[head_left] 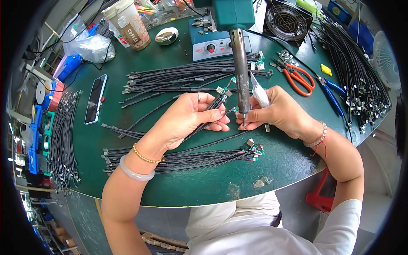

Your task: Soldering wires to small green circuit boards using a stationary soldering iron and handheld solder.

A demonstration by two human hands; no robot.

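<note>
Left hand [187, 114] closes round a bundle of black braided cables [218, 101], thumb across it near the green board ends, probably to keep those ends together and close to the tip of the upright soldering iron [241, 76]. Right hand [282, 111] grips a white pointed tool [261, 97] against the palm side, perhaps to leave thumb and forefinger free; these meet right by the iron's tip, though what they pinch is too small to tell. More cables lie behind [178, 75] and in front [191, 162] on the green table [199, 189], boards mostly toward the right, an arrangement that seems to suit quick reach.
</note>
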